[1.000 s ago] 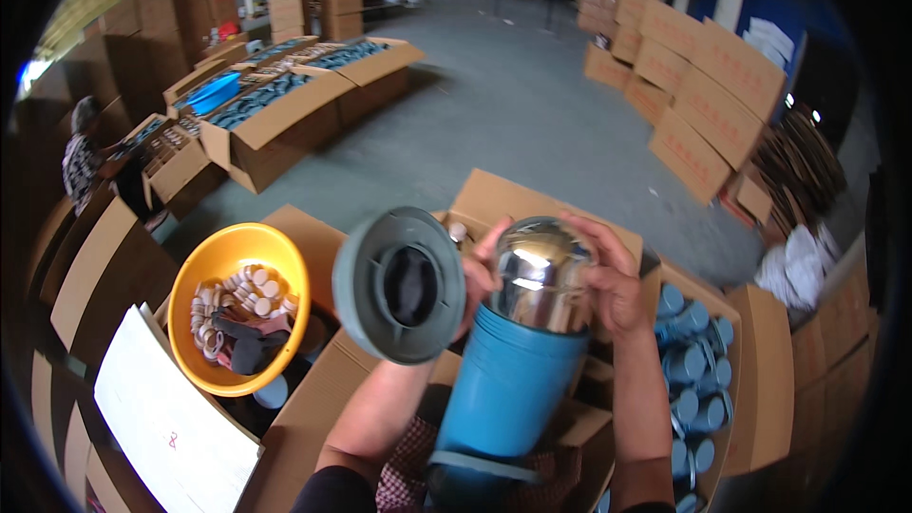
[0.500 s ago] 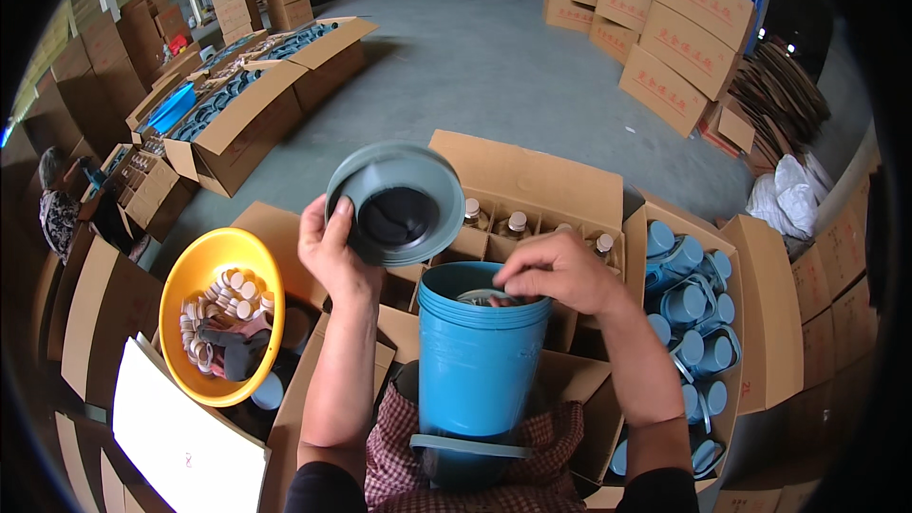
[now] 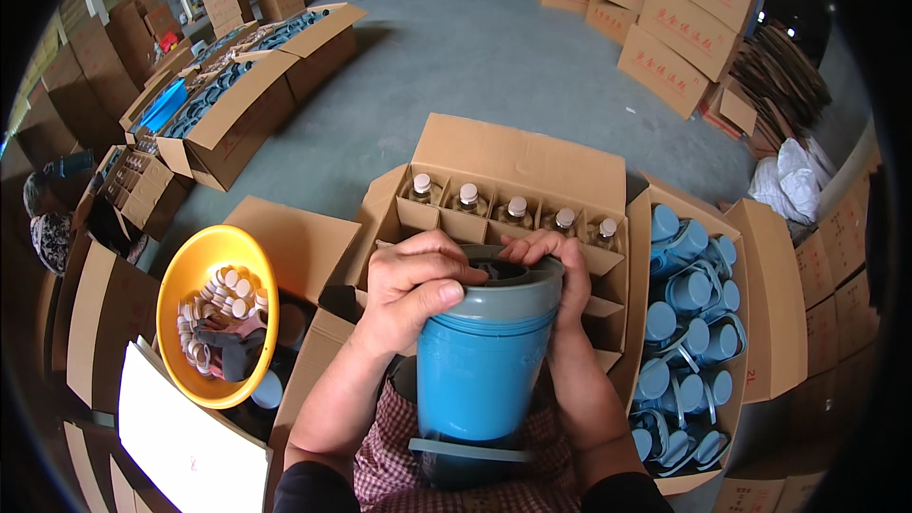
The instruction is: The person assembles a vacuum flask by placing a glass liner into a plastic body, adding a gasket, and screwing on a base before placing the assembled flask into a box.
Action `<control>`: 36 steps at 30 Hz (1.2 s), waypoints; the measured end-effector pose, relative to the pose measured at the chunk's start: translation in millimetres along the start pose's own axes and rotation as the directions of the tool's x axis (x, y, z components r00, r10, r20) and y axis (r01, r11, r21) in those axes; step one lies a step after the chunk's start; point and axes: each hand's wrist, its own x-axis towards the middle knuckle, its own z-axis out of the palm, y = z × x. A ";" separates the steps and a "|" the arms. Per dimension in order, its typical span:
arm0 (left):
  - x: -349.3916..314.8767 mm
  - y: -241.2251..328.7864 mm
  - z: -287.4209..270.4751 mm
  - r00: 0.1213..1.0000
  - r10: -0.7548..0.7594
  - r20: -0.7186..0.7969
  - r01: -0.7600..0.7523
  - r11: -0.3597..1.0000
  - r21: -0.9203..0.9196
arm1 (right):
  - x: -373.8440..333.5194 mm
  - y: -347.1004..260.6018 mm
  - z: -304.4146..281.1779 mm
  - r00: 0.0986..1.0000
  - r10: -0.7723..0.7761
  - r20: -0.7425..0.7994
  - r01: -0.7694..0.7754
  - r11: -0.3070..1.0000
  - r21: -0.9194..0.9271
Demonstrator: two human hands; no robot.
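A blue thermos casing [image 3: 480, 375] stands upright close in front of me, over my checked apron. On its top sits a grey-green collar [image 3: 508, 307] with a dark opening. My left hand [image 3: 410, 287] is closed on the collar's left rim, thumb across the top edge. Its right rim is held by my right hand [image 3: 559, 271], fingers curled over the top. Near the casing's bottom a grey-green handle [image 3: 470, 450] sticks out. Just beyond, glass bottles with pale caps [image 3: 468, 198] stand in a divided carton [image 3: 518, 147].
To the left is a yellow basin [image 3: 167, 309] of pale caps and cloth, beside a white board [image 3: 185, 437]. A carton [image 3: 774, 323] packed with blue thermos casings [image 3: 689, 292] stands right. Farther off are stacked cartons [image 3: 679, 28] and another person [image 3: 49, 237] at far left.
The collar, held in the air by my left hand before, now sits on the casing's top. My right hand has come out of the casing's mouth and grips the collar's right side.
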 end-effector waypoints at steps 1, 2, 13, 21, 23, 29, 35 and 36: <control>-2.1 -3.6 -1.2 1.000 -0.021 -0.002 0.021 1.000 -0.008 | -2.7 -3.9 2.3 0.998 0.013 -0.054 -0.017 0.997 -0.073; -7.3 -4.9 -2.1 1.000 -0.017 0.014 0.017 1.000 0.010 | -7.0 -10.1 5.8 0.999 -0.035 -0.041 0.028 0.984 -0.174; -4.5 38.6 -2.9 0.944 0.035 0.329 -0.212 0.828 0.519 | -14.5 -59.9 45.4 0.919 -0.329 0.218 0.382 0.605 -0.699; 1.8 47.3 -3.5 0.941 -0.098 0.325 -0.112 0.814 0.569 | -16.2 -21.1 6.8 0.996 -0.091 -0.010 0.089 0.987 -0.133; 20.3 60.5 14.1 0.933 -0.052 0.355 -0.202 0.742 0.639 | -2.3 1.8 -8.1 0.994 0.007 -0.113 0.014 0.983 0.183; -5.3 24.5 4.0 0.988 -0.012 0.153 -0.019 0.979 0.201 | -7.8 -24.9 -6.8 0.990 0.093 0.107 -0.078 0.988 -0.132; 14.0 34.0 2.0 0.975 -0.108 0.195 0.019 0.911 0.413 | -4.5 -40.0 -4.4 0.978 0.202 0.061 -0.201 0.979 -0.026; 21.1 49.6 30.5 0.986 0.004 0.166 -0.108 0.776 0.621 | 8.2 -12.0 -6.8 0.993 0.095 0.073 -0.097 0.995 0.026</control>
